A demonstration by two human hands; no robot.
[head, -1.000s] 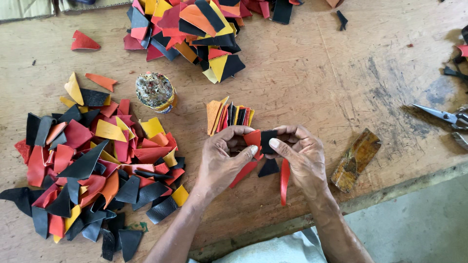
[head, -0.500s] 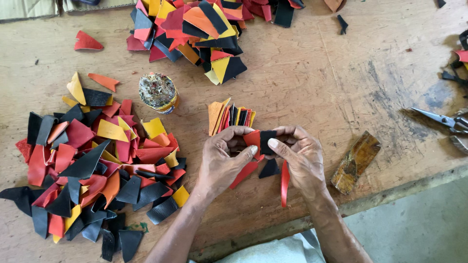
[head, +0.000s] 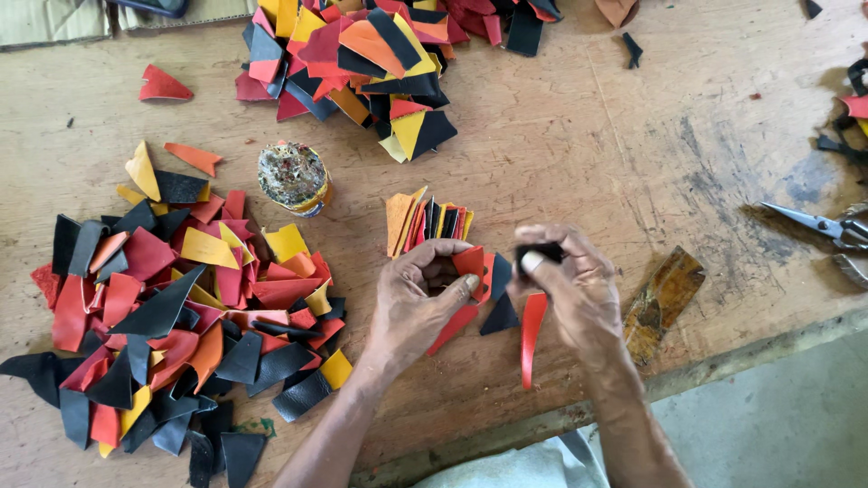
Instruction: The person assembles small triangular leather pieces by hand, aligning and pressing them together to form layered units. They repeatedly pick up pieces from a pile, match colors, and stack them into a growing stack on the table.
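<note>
While the left hand [head: 420,298] pinches a red leather piece [head: 469,262], the right hand [head: 570,285] clamps a black piece [head: 533,254] against it, aligning edges above the wooden table [head: 633,154].

Your left hand [head: 420,294] curls over a red piece [head: 470,262], hiding its lower part, and your right hand [head: 574,289] covers most of a black piece [head: 541,253], so you cannot tell its shape. Both your forearms run out at the bottom edge. The top edge cuts off the upper pile of scraps [head: 362,54], and a dark object [head: 154,5] beside it shows only a sliver. At the right edge, the scissors [head: 818,224] lose their handles, and a few small scraps [head: 850,108] above them are cropped. The crusted top of the small tin [head: 292,176] is too cluttered to read.
</note>
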